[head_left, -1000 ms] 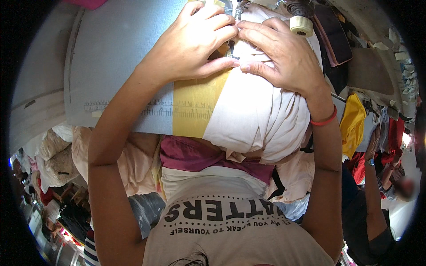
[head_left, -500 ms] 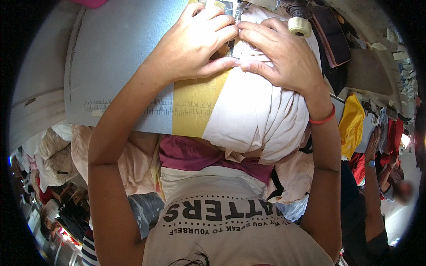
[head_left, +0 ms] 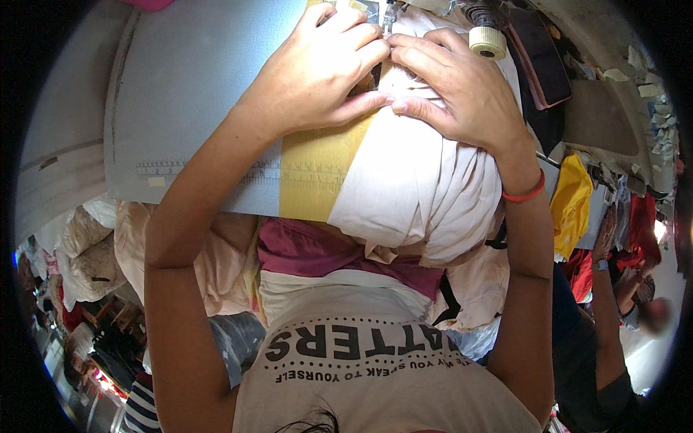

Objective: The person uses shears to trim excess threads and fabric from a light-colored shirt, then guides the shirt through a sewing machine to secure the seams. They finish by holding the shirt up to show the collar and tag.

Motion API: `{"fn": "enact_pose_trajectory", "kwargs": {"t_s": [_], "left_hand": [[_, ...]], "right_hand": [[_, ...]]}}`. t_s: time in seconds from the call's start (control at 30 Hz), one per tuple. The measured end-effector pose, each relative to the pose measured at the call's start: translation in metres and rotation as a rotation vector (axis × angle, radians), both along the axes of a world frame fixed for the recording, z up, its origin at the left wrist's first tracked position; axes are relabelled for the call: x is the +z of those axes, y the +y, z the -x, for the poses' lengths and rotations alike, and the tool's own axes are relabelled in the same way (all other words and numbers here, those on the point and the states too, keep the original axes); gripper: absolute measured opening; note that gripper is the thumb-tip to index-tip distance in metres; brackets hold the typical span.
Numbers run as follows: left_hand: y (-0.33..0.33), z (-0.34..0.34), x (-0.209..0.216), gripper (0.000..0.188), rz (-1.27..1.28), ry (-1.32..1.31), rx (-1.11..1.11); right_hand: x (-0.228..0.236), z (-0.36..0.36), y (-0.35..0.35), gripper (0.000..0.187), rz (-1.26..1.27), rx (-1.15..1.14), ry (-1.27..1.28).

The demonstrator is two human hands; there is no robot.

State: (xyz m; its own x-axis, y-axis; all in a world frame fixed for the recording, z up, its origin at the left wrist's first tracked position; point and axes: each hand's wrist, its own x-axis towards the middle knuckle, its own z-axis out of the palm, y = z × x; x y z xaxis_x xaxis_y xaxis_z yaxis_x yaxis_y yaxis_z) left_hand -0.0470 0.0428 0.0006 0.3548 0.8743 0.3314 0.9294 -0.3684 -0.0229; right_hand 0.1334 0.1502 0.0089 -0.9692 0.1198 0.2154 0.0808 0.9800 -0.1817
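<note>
Head view had your right hand point(head_left: 469, 90) loosely bent on the cloth point(head_left: 411, 173), left hand point(head_left: 321, 76) half-curled at its edge; honestly couldn't tell if either pinched it.

Around the worker point(head_left: 361, 390) I see cloth point(head_left: 404, 184) on the table point(head_left: 195, 79) just past twelve, the right hand point(head_left: 465, 86) on top, the left hand point(head_left: 321, 72) at that one's nine; ruler marks point(head_left: 310, 177) at eleven, a knob point(head_left: 488, 43) at one, bundles point(head_left: 97, 252) at ten.

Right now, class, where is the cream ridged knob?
In the head view, the cream knob shows at upper right, just above the right hand and left of a dark flat object.
</note>
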Motion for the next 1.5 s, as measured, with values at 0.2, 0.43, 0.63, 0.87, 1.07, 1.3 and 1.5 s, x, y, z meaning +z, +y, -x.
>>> {"fn": "enact_pose_trajectory", "kwargs": {"t_s": [0.2,0.43,0.63,0.87,1.07,1.3,1.5], "left_hand": [[0.001,0.0,0.001,0.047,0.008,0.006,0.009],[0.001,-0.002,0.001,0.046,0.006,-0.009,0.017],[0.001,-0.002,0.0,0.047,0.0,0.038,0.033],[0.002,-0.002,-0.001,0.048,0.014,0.065,0.051],[-0.001,0.001,-0.001,0.045,0.026,-0.062,0.022],[0.006,0.006,-0.003,0.025,-0.122,-0.454,-0.084],[0.016,0.006,-0.018,0.019,-0.114,-0.552,-0.026]], "right_hand": [[-0.003,-0.001,0.0,0.057,0.004,-0.017,0.026],[-0.003,-0.001,0.001,0.055,-0.012,0.005,0.025],[-0.005,-0.002,0.002,0.055,-0.02,0.01,0.042],[-0.003,-0.002,0.001,0.054,-0.001,0.01,0.043],[-0.008,-0.004,0.008,0.038,0.033,-0.058,0.187],[0.001,0.01,0.005,0.022,0.147,-0.198,0.236],[-0.002,0.017,-0.001,0.02,0.241,-0.357,0.271]]}}
